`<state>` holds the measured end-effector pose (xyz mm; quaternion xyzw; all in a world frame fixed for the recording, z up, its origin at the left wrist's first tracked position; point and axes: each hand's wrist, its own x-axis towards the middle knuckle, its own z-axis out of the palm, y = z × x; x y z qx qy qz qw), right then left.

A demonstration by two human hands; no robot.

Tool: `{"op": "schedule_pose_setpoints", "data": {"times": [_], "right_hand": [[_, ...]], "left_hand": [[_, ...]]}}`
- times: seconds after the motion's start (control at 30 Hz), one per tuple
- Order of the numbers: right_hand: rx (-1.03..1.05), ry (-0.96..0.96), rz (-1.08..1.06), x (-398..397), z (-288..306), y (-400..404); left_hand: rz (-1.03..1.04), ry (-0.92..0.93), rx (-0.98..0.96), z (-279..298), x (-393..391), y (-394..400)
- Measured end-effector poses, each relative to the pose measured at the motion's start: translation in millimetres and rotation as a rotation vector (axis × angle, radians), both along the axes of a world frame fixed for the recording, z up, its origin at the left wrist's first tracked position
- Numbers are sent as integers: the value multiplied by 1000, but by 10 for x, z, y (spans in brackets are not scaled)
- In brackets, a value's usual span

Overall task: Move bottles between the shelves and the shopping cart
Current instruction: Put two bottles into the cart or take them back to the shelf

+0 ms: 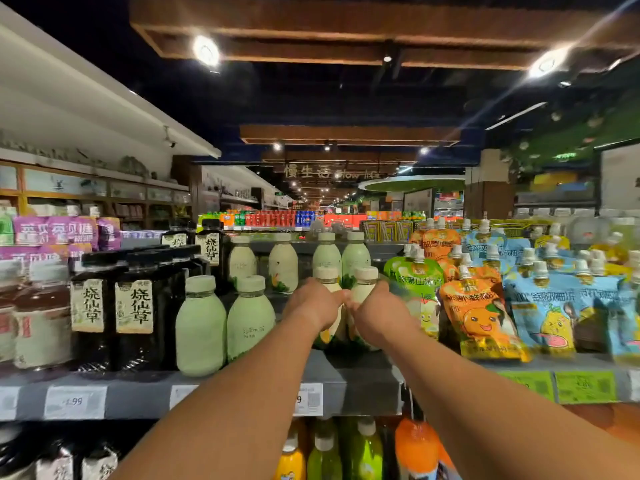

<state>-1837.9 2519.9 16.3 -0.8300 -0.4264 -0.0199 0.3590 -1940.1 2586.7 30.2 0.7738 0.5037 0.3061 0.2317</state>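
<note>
Grey shelf (363, 382), left to right: dark square bottles (133, 306) with cream labels; pale green bottles (201, 327) with cream caps; two cream-capped bottles side by side; fruit pouches (481, 317). Left hand (317, 303) grips the left bottle (327, 277), right hand (375, 313) grips the right bottle (365, 282), both upright on the shelf, knuckles touching.

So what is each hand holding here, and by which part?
Each grips a cream-capped bottle on the shelf around its upper body, below the cap: left hand on the left bottle, right hand on the right bottle.
</note>
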Motion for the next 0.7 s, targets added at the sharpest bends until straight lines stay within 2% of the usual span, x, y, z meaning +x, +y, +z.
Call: {"op": "schedule_pose_setpoints", "data": {"times": [0.33,0.53,0.7], "right_hand": [[55,-5,-41,45,-115,62],[122,42,-9,-104,-243,-20],[105,-28,-63,-249,-156,-333]], "left_hand": [[25,-35,16,-83,12,24],[14,-124,-131,-157,-20,-159],[-20,-107,-76,-102,-189,-499]]}}
